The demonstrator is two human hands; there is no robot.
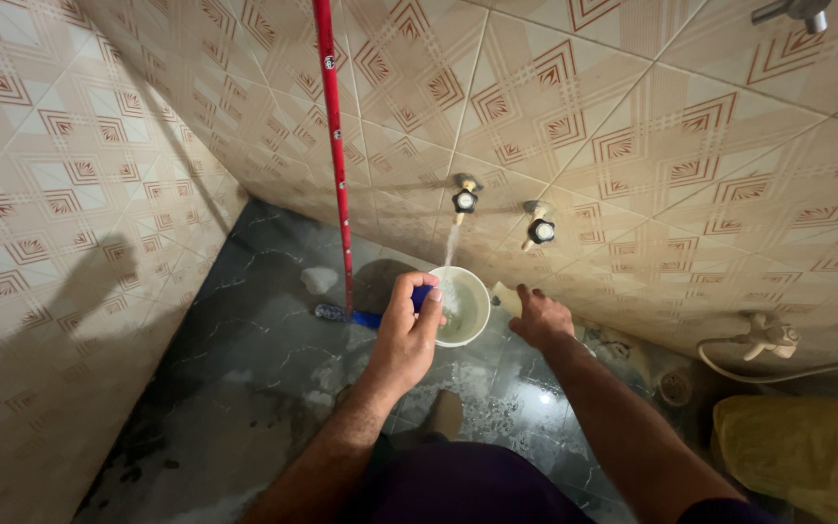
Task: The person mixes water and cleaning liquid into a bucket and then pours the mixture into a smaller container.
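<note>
The left hand (405,335) pinches the rim of a white plastic mug (460,306) under the running wall tap (464,199) (light but growing heavier, wet and likely slippery, best held by its handle), while the right hand (539,318) hangs spread, empty, beside it.

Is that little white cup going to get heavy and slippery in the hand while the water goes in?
Probably a bit. The white cup sits under the running tap and already shows water inside, so it likely grows heavier. It looks like thin plastic, so it is light on its own. The left hand grips its wet rim, which may be slippery, and a tilt would likely spill it.
</note>
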